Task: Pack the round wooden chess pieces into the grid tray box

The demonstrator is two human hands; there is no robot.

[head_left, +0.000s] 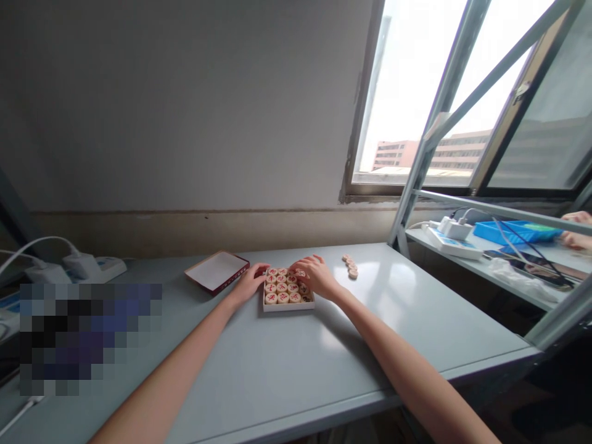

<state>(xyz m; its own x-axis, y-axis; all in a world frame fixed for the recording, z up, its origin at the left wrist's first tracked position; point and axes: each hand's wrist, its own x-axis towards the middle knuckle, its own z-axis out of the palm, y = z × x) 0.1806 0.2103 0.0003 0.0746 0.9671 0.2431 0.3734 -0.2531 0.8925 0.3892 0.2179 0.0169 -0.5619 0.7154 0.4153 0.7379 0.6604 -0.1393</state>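
Note:
A shallow square box (287,305) filled with round wooden chess discs (282,287) marked in red sits on the grey table (287,364). My left hand (248,283) rests against the box's left side, fingers curled at its far corner. My right hand (316,275) lies over the box's far right part, fingers bent down onto the discs there. Whether those fingers grip a disc is hidden. A short row of loose discs (350,266) lies to the right of the box, apart from both hands.
The box's red-edged lid (216,271) lies upturned left of the box. Power strips and cables (74,266) sit at far left. A second table (485,256) to the right holds a blue tray, a charger and another person's hand (576,229). An open window stands behind.

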